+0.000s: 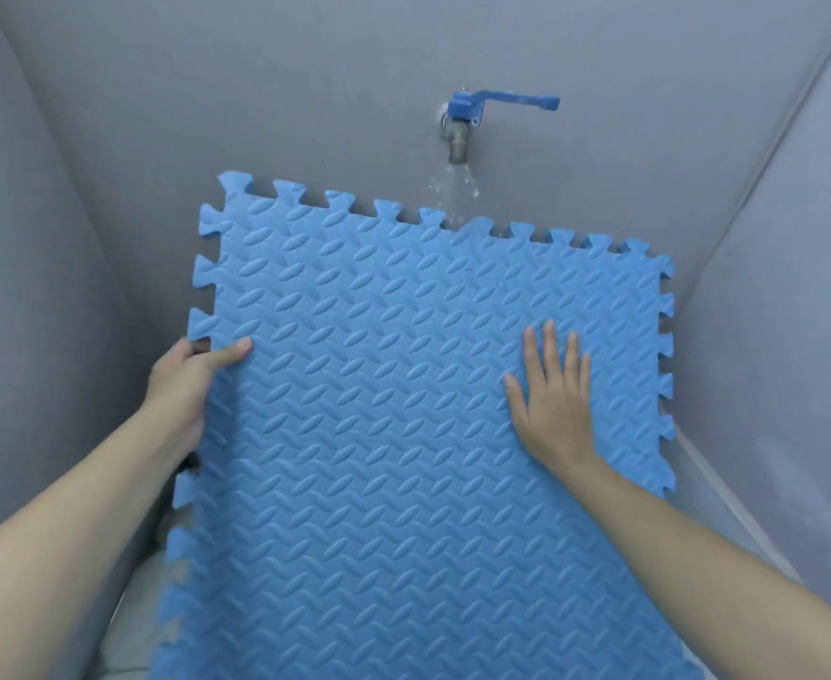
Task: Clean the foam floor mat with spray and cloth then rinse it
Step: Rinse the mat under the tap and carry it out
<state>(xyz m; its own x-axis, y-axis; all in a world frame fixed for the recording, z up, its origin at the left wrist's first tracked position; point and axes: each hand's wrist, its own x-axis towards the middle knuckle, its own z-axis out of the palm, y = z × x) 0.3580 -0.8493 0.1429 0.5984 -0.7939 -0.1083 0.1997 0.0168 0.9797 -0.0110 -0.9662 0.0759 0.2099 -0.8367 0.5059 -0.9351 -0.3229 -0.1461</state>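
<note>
Under one running tap [460,139] — one foam mat [403,409]; left hand [182,380] grips edge, right hand [553,404] flat.

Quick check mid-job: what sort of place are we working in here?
Probably a wash corner or utility area: bare grey walls meet in a corner, and a wall tap with a blue handle runs water onto the top edge of the foam mat.

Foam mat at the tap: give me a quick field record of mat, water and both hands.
mat: blue interlocking foam floor mat, held tilted, top edge under the tap
tap: wall tap with blue lever, running
water: stream hits the mat's top edge
left hand: grips the mat's left edge
right hand: flat on the mat's face, fingers straight
</note>
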